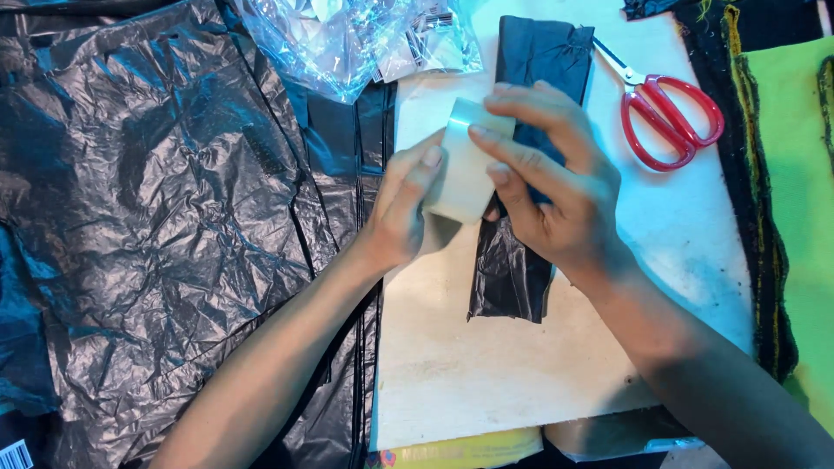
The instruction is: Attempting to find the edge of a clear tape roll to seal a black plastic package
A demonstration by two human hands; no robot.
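Observation:
Both my hands hold a roll of clear packing tape (460, 165) above a folded black plastic bag (521, 260). My left hand (404, 208) grips the roll's left side with thumb and fingers. My right hand (547, 182) covers its right side, fingertips pressed on the top of the roll. The folded bag lies lengthwise on a pale wooden board (486, 365) and is partly hidden under my right hand.
Red-handled scissors (665, 117) lie on the board at upper right. A large crumpled black plastic sheet (165, 217) covers the left half. Clear plastic wrapping (356, 39) is piled at the top. Green fabric with dark edging (795, 200) lies along the right edge.

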